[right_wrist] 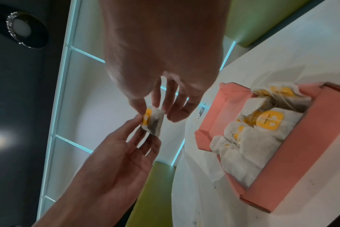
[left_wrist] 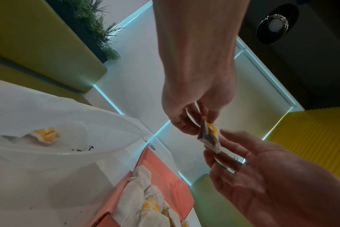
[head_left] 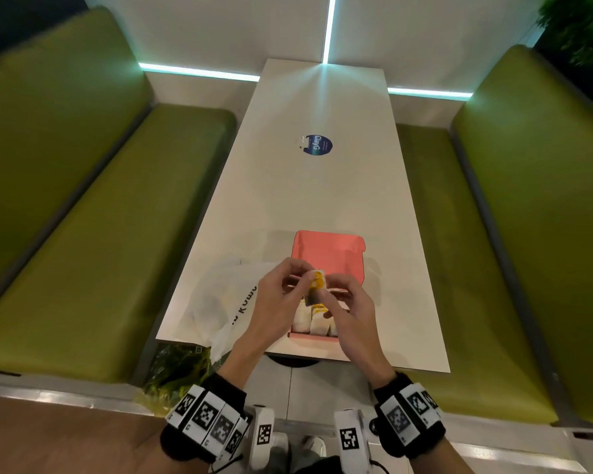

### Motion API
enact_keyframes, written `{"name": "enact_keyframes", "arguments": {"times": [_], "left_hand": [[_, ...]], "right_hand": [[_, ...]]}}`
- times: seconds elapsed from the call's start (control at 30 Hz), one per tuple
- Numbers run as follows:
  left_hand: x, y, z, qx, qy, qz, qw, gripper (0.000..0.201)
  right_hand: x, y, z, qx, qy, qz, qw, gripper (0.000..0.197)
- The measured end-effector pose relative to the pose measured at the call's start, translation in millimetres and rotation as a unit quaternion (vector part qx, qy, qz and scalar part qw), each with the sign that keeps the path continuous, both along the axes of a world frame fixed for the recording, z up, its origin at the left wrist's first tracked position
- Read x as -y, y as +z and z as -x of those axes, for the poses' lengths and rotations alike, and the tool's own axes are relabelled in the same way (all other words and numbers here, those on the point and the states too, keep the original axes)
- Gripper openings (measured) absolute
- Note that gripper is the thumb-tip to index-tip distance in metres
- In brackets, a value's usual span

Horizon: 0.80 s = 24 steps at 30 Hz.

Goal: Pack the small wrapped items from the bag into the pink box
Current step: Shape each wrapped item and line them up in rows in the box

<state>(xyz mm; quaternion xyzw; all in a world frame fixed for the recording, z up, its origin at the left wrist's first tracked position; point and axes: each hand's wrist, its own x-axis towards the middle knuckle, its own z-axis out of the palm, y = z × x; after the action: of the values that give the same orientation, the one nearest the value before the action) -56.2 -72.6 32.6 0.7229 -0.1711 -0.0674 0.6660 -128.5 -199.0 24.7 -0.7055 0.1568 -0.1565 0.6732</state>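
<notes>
Both hands, left hand [head_left: 277, 295] and right hand [head_left: 348, 307], pinch one wrapped item [head_left: 315, 283] in their fingers above the pink box [head_left: 329, 248], beside the bag [head_left: 216, 302] on the tabletop [head_left: 322, 186].

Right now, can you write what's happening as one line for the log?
step: packing | left hand + right hand: both pinch one wrapped item above pink box | box: partly filled | bag: left of box

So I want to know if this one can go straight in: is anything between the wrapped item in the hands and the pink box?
Nothing visible is. The left hand and right hand pinch the wrapped item above the pink box, whose lid is open. Wrapped items already fill its near part.
</notes>
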Motion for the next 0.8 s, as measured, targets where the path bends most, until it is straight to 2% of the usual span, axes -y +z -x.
{"name": "enact_keyframes", "arguments": {"times": [0.03, 0.13, 0.2, 0.33, 0.53, 0.8], "left_hand": [[0, 1, 0, -0.001, 0.004, -0.004, 1.000, 0.007], [-2, 1, 3, -0.031, -0.019, 0.011, 0.999, 0.023], [-4, 0, 6, -0.043, -0.051, 0.012, 0.998, 0.028], [-6, -4, 9, -0.038, -0.064, 0.012, 0.997, 0.016], [-6, -4, 4, -0.038, -0.031, 0.019, 0.999, 0.008], [-2, 2, 4, -0.105, 0.015, 0.086, 0.991, 0.004]], "right_hand": [[-1, 1, -1, 0.010, -0.001, -0.002, 1.000, 0.009], [-2, 0, -2, 0.020, -0.024, -0.020, 0.999, 0.017], [-3, 2, -2, 0.023, -0.032, -0.046, 0.998, 0.013], [0, 5, 0, 0.014, -0.027, -0.073, 0.997, 0.007], [9, 9, 6, -0.021, 0.043, -0.070, 0.996, 0.009], [12, 12, 14, -0.042, 0.107, -0.040, 0.993, 0.015]]}}
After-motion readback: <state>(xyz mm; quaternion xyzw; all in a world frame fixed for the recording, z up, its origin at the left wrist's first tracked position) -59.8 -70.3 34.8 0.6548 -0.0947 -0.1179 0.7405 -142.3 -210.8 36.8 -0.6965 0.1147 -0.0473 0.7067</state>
